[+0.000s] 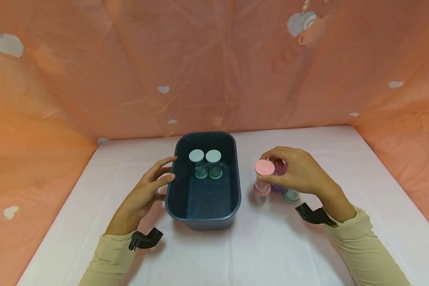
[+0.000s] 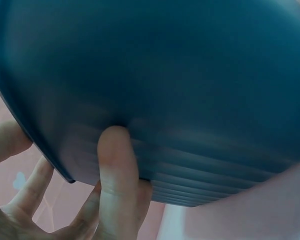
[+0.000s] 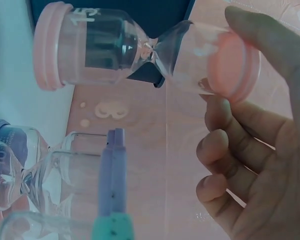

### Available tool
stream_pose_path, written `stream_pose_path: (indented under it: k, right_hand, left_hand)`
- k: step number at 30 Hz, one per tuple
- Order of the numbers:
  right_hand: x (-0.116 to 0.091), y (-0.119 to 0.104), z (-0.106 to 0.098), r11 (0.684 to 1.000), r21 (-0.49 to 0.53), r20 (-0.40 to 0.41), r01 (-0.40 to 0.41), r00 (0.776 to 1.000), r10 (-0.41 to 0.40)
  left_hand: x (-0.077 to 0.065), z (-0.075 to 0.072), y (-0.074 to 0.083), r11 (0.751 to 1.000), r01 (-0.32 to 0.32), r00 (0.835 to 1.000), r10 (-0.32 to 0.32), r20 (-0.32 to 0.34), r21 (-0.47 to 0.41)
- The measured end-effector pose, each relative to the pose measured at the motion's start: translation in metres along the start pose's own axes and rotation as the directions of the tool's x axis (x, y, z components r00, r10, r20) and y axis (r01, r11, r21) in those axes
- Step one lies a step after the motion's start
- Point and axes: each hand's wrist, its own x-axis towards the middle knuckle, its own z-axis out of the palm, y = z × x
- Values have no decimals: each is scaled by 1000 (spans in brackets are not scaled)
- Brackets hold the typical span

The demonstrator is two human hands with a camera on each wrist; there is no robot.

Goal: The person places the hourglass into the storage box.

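My right hand (image 1: 296,169) pinches a pink-capped sand timer (image 1: 262,178) by its upper cap, between thumb and fingers. In the right wrist view this pink timer (image 3: 145,52) shows clear glass with a narrow waist. Close behind the hand stand a purple-capped sand timer (image 1: 278,188) and a green one (image 1: 291,195), both partly hidden by it. My left hand (image 1: 143,192) touches the left side of a dark blue bin (image 1: 207,220), its fingers spread and the thumb (image 2: 115,165) against the outer wall. Two sand timers with whitish tops (image 1: 196,155) and green bases stand upright inside the bin.
A white cloth (image 1: 264,246) covers the table. Orange sheeting (image 1: 200,71) with pale hearts rises at the back and both sides. A black wrist mount (image 1: 146,239) sits on the left wrist, another (image 1: 312,214) on the right.
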Motion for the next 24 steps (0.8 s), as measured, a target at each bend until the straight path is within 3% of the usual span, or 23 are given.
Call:
stream_pose_path:
  k: [14,24]
  right_hand:
    - [0,-1,-5,1000,18,-69,11,998,-10]
    - [0,-6,-11,994,106,-164,33,986,-15]
  left_hand:
    - [-1,2,4,1000,7,1000,-7,-1,8]
    - [-1,1,4,1000,18,1000,-18,-10,11]
